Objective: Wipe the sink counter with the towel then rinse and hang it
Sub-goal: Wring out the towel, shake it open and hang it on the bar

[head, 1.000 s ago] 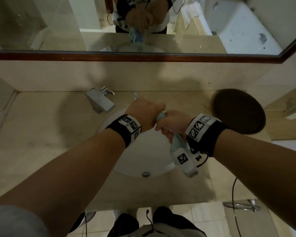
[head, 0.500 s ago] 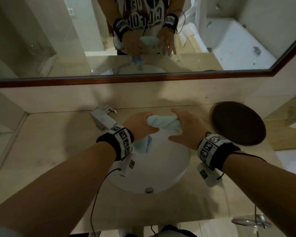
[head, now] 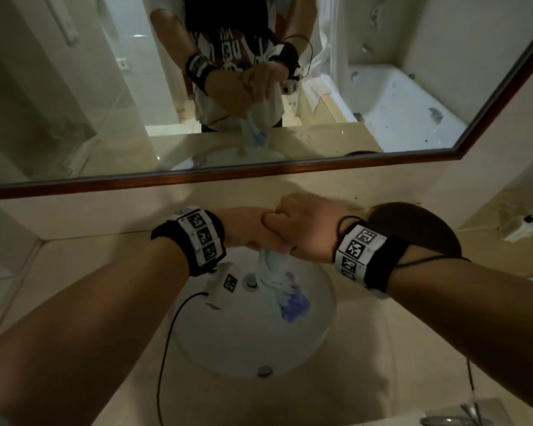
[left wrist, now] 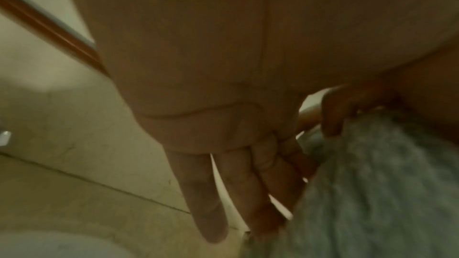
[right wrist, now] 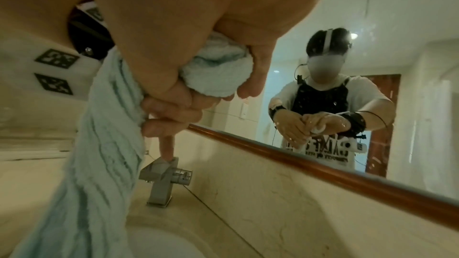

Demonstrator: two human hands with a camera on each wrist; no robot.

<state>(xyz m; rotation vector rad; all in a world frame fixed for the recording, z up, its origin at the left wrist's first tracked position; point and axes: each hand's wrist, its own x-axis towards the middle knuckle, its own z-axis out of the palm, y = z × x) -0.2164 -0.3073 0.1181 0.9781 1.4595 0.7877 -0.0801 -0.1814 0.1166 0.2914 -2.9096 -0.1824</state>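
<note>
A light blue towel point(head: 273, 279) hangs twisted from my two hands down into the white sink basin point(head: 228, 339); its lower end has a darker blue patch. My left hand point(head: 246, 232) and right hand point(head: 293, 230) press together above the basin. In the right wrist view my right hand point(right wrist: 198, 93) grips the bunched top of the towel point(right wrist: 104, 144). The left wrist view shows my left fingers point(left wrist: 198, 193) lying straight along the towel point(left wrist: 372, 193), with a thumb pressing it from the other side. The beige counter point(head: 90, 272) surrounds the sink.
A square chrome faucet point(right wrist: 161, 180) stands at the basin's back left. A dark round tray point(head: 419, 229) sits on the counter to the right. The wood-framed mirror point(head: 228, 176) runs along the back wall. A white device point(head: 523, 226) rests at far right.
Half a second ago the towel was stretched sideways between my hands. Now both hands are together and raised, and the towel hangs down twisted into the basin.
</note>
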